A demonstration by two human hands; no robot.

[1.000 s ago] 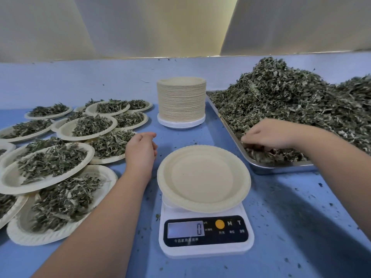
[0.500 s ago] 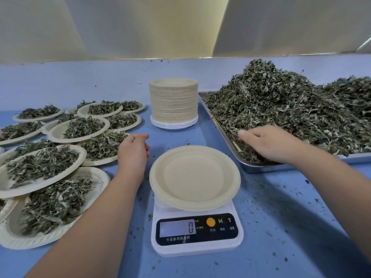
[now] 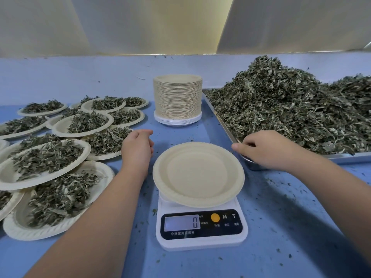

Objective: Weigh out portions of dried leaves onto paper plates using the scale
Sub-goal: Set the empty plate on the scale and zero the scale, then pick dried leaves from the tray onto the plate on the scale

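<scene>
Empty paper plate (image 3: 197, 173) on scale (image 3: 200, 237), rim overhanging; left hand (image 3: 137, 149) loosely curled, holding nothing, between filled plates (image 3: 8, 177) and scale; right hand (image 3: 267, 151) curled at tray (image 3: 345, 157) corner by dried leaves (image 3: 291, 109), grasp unclear; open table (image 3: 281, 227) near right.

One scale (image 3: 200, 227), one tray (image 3: 351, 156), one stack (image 3: 177, 99) (thirteen-odd filled plates (image 3: 58, 127)).

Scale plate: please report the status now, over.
Left hand idle, loosely curled, beside scale. Right hand curled at tray corner, grip on leaves unclear. Plate empty, display zero. Nothing blocks the plate.
</scene>
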